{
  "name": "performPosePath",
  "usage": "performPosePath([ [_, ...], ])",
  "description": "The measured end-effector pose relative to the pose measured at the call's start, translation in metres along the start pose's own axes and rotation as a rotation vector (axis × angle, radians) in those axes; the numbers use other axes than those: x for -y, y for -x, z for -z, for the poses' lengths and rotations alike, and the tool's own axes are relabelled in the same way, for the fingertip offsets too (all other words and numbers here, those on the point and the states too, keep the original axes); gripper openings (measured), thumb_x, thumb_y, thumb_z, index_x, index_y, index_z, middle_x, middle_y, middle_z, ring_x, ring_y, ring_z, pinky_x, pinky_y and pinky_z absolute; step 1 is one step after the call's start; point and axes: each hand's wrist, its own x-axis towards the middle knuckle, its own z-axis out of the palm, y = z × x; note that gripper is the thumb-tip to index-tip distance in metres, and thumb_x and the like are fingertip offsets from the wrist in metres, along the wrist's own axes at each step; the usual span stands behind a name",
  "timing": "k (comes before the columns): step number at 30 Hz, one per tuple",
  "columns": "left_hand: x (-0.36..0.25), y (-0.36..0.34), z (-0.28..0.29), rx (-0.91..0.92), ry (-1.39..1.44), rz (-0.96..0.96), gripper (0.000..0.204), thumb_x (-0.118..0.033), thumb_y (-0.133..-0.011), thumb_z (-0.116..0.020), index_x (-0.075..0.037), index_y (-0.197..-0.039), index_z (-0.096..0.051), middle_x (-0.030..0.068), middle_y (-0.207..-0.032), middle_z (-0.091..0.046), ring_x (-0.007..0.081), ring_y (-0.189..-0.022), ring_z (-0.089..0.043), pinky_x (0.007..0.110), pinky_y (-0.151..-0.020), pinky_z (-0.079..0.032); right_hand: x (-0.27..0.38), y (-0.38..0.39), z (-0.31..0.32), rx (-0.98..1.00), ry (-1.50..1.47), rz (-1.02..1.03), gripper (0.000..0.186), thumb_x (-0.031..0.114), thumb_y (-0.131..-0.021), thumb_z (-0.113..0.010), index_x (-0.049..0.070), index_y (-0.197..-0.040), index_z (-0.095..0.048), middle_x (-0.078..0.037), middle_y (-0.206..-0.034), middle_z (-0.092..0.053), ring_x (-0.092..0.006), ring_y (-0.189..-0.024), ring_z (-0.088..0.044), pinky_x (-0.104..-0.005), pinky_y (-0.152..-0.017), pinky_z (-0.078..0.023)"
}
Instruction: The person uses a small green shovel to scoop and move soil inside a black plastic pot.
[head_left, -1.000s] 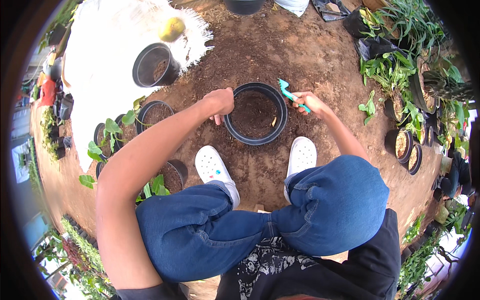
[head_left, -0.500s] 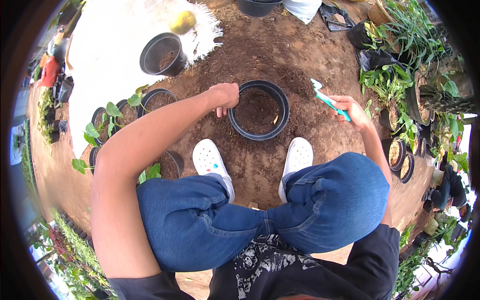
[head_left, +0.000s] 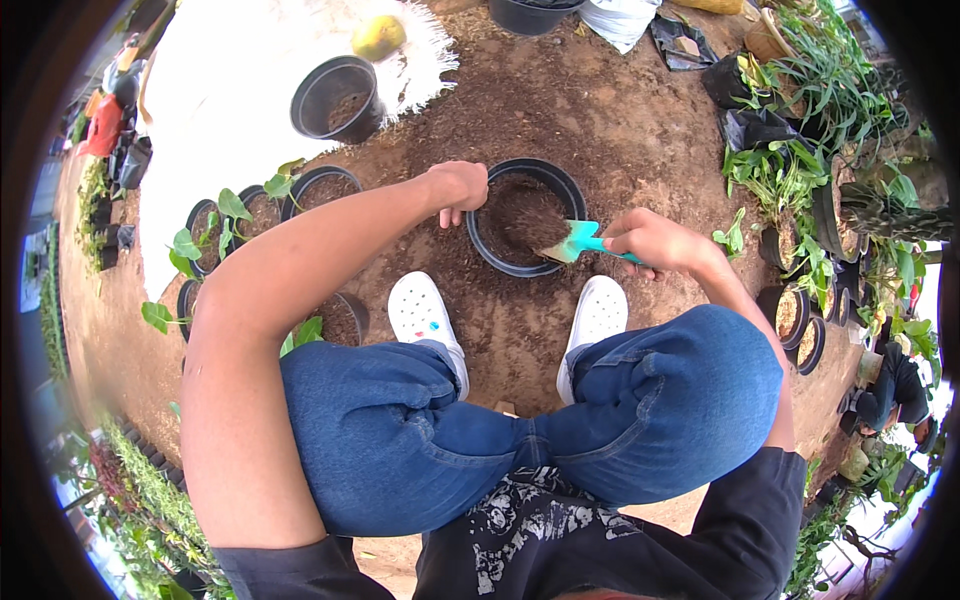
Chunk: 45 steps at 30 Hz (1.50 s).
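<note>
A round black plant pot (head_left: 481, 250) stands on the soil in front of my white clogs, with dark loose soil (head_left: 520, 208) inside. At its upper left rim my left hand (head_left: 462, 190) is closed, fingers curled down outside the wall. In my right hand (head_left: 650, 242) is the handle of a teal hand trowel (head_left: 575, 241). The trowel's blade reaches over the pot's right rim, and soil is dropping or spread off its tip into the pot.
Beyond, to the left, a second black pot (head_left: 350, 128) holding some soil stands at the edge of a white sheet (head_left: 230, 90), near a yellow-green fruit (head_left: 379, 38). Potted leafy plants (head_left: 232, 205) line my left; more plants (head_left: 778, 165) and black pots crowd the right.
My right hand has swung the trowel left, from beside the pot to over its right rim. The left hand stays at the pot's rim.
</note>
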Motion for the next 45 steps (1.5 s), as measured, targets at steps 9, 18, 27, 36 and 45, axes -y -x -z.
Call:
performPosePath([
  [9, 0.004, 0.007, 0.0, 0.019, -0.023, 0.015, 0.036, -0.003, -0.091, -0.04, 0.011, -0.117, -0.059, 0.0175, -0.088, -0.075, 0.029, -0.073, -0.075, 0.042, -0.068, -0.063, 0.069, 0.051, 0.017, -0.394, 0.782, 0.257, 0.03, 0.011, -0.081, -0.063, 0.006, -0.109, -0.073, -0.021, -0.083, -0.07, -0.0365, -0.083, -0.069, -0.0449, -0.079, -0.055],
  [18, -0.007, 0.006, -0.002, -0.099, -0.092, 0.0, 0.03, -0.001, -0.092, -0.044, 0.011, -0.113, -0.061, 0.0178, -0.082, -0.074, 0.0284, -0.069, -0.074, 0.039, -0.063, -0.062, 0.058, -0.027, -0.004, -0.162, 1.333, 0.625, 0.034, 0.006, -0.07, -0.067, 0.009, -0.103, -0.076, -0.016, -0.073, -0.069, -0.0327, -0.076, -0.07, -0.0436, -0.067, -0.057],
  [27, -0.002, 0.022, -0.026, -0.682, -0.359, -0.239, 0.026, -0.021, -0.091, -0.058, -0.001, -0.107, -0.055, 0.0149, -0.092, -0.072, 0.0298, -0.087, -0.071, 0.048, -0.075, -0.053, 0.092, -0.004, -0.002, -0.245, 1.304, 0.525, 0.042, 0.006, -0.069, -0.063, 0.011, -0.109, -0.075, -0.016, -0.073, -0.068, -0.0325, -0.077, -0.07, -0.0434, -0.068, -0.056],
  [36, -0.055, 0.053, -0.093, -0.597, -0.423, -0.703, 0.043, -0.045, -0.09, -0.063, -0.006, -0.108, -0.061, 0.0112, -0.093, -0.069, 0.0278, -0.094, -0.065, 0.042, -0.083, -0.045, 0.037, -0.045, 0.025, -0.278, 0.89, 0.554, 0.04, 0.008, -0.07, -0.062, 0.011, -0.107, -0.076, -0.021, -0.082, -0.07, -0.0365, -0.083, -0.069, -0.0449, -0.078, -0.056],
  [45, -0.084, 0.026, -0.087, -0.394, -0.468, -0.61, 0.03, -0.034, -0.088, -0.069, -0.005, -0.093, -0.07, 0.0113, -0.092, -0.072, 0.0283, -0.095, -0.069, 0.043, -0.085, -0.047, 0.06, -0.044, 0.012, -0.254, 1.003, 0.49, 0.033, 0.009, -0.069, -0.062, 0.009, -0.099, -0.077, -0.019, -0.08, -0.07, -0.037, -0.082, -0.069, -0.0453, -0.075, -0.056],
])
